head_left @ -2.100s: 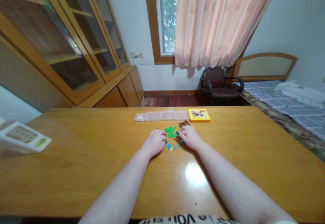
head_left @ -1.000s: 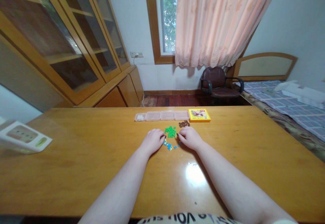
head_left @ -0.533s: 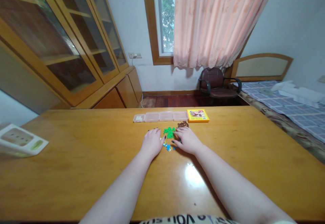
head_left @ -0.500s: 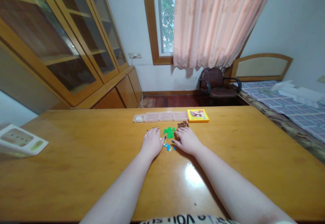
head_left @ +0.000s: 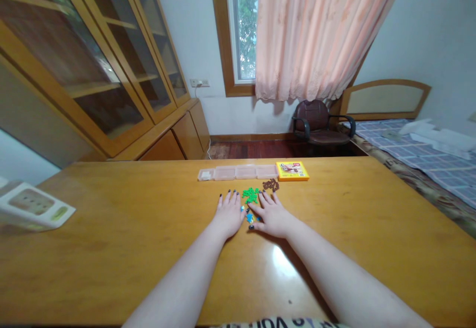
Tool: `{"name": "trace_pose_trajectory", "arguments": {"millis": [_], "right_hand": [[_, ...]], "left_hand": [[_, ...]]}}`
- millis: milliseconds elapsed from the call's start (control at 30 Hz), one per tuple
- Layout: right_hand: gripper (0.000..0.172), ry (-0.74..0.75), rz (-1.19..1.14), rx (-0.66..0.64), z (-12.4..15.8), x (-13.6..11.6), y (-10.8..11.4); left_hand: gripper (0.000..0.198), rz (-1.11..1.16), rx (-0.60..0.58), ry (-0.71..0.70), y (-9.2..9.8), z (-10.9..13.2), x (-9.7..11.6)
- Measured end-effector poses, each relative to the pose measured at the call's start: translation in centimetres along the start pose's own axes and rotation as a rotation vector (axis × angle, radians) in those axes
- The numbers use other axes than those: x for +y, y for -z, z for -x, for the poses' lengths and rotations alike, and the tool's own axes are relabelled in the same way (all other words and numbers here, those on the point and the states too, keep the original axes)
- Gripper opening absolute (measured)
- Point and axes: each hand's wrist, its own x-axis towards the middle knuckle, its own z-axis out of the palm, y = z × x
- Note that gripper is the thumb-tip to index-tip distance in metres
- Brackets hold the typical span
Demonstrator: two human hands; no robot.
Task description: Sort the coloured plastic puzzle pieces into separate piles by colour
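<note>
My left hand lies flat on the wooden table, fingers stretched out, holding nothing. My right hand also lies flat and open beside it. Between the two hands sits a small heap of blue and yellow toy bricks, partly hidden by my right thumb. Just beyond my fingertips is a pile of green bricks, and to its right a pile of brown bricks.
A clear plastic compartment box and a yellow booklet or box lie at the table's far side. A white carton sits at the left edge. Beyond are glass-door cabinets, a dark armchair and a bed.
Both hands have uncurled from loose fists over the bricks and now lie flat with fingers stretched out. The camera view has shifted slightly.
</note>
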Motion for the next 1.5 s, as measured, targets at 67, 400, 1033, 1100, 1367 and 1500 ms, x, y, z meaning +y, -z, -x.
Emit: {"name": "trace_pose_trajectory", "arguments": {"millis": [67,400,1033,1100,1367,1500], "right_hand": [[0.077,-0.014,0.020,0.006,-0.4,-0.1,-0.2],[0.070,-0.034,0.081,-0.017,-3.2,0.6,0.5],[0.062,0.040,0.121,0.093,-2.5,0.0,0.7],[0.063,0.053,0.127,0.093,-3.1,0.4,0.8],[0.075,-0.084,0.192,0.145,-2.7,1.8,0.6],[0.074,-0.032,0.185,0.118,-3.7,2.3,0.4]], "left_hand": [[0.060,0.008,-0.014,0.001,-0.1,-0.3,0.0],[0.057,0.110,0.057,-0.011,0.1,-1.3,-0.2],[0.037,0.205,0.127,-0.281,0.6,-1.8,-1.1],[0.038,0.210,0.119,-0.277,0.5,-2.0,-1.4],[0.039,0.145,0.177,-0.041,0.4,-2.0,-2.0],[0.044,0.145,0.130,-0.050,-0.1,-2.5,-2.0]]}}
